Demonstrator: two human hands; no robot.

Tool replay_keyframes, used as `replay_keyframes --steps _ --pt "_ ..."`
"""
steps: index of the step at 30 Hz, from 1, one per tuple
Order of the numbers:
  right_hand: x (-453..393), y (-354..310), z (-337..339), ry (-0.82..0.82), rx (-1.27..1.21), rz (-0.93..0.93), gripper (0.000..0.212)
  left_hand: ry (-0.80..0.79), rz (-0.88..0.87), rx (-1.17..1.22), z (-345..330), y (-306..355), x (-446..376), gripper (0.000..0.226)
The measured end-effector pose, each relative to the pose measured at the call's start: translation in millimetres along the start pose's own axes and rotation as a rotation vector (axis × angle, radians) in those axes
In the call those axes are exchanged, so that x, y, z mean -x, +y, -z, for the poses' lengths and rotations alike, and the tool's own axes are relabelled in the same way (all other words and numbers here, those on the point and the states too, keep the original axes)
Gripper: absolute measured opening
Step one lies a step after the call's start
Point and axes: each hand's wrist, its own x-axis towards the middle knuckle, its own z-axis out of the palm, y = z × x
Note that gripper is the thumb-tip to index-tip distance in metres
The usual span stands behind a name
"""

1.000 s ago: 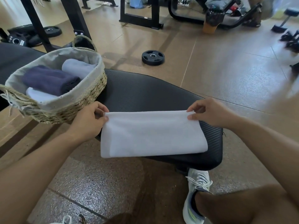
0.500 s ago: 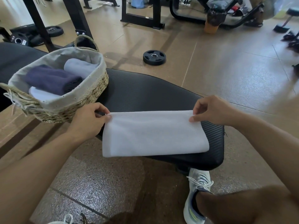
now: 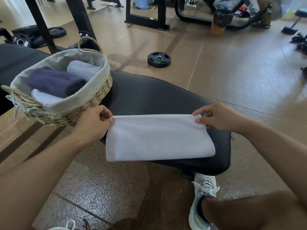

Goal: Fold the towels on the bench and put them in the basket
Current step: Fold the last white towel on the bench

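A white towel [image 3: 157, 138] lies folded on the near end of the black padded bench [image 3: 157, 97], its near edge hanging past the pad. My left hand [image 3: 94, 122] pinches the towel's far left corner. My right hand [image 3: 217, 118] pinches the far right corner, which is lifted and curled a little. A woven basket [image 3: 79, 112] with a grey cloth lining stands on the bench to the left, touching my left hand. Inside it lie a rolled dark blue towel [image 3: 54, 82], a pale blue towel [image 3: 83, 68] and a white towel [image 3: 43, 98].
A black weight plate [image 3: 159, 59] lies on the brown floor beyond the bench. Black rack legs [image 3: 79, 19] and more plates [image 3: 56, 31] stand behind the basket. Gym machine frames [image 3: 149, 15] fill the back. My shoe [image 3: 201, 201] rests on the floor under the bench end.
Both hands have kept hold of the towel's far corners. The right corner has lifted and curled slightly toward me; the towel has otherwise stayed in place.
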Motion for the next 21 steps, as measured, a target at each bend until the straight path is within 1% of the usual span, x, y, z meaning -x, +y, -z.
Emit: replay_keyframes --steps 7,10,13,15,17,19,21 --pt "-2.7 -1.4 -3.5 0.039 -0.067 -0.018 0.001 -0.020 0.003 0.008 2.5 3.0 1.9 0.009" --pt "-4.6 0.3 -4.9 0.122 -0.139 -0.029 0.006 -0.030 0.018 0.037 3.0 2.0 0.8 0.011" --pt "-4.4 0.5 -2.2 0.170 -0.211 -0.018 0.005 -0.015 0.013 0.008 2.8 2.4 0.1 0.015" --pt "-3.9 -0.2 1.4 0.153 -0.234 0.005 0.004 -0.007 0.013 -0.002 2.8 3.0 -0.5 0.017" --pt "-3.6 0.2 5.0 0.101 -0.234 0.010 0.011 -0.012 0.020 -0.006 2.2 2.9 -1.0 0.016" --pt "-1.6 0.1 6.3 0.028 -0.191 0.012 0.022 -0.023 0.025 -0.010 1.9 2.7 -1.4 0.015" --pt "-0.8 -0.3 4.4 -0.028 -0.117 0.028 0.024 -0.026 0.022 -0.010 1.7 3.2 -1.4 0.014"
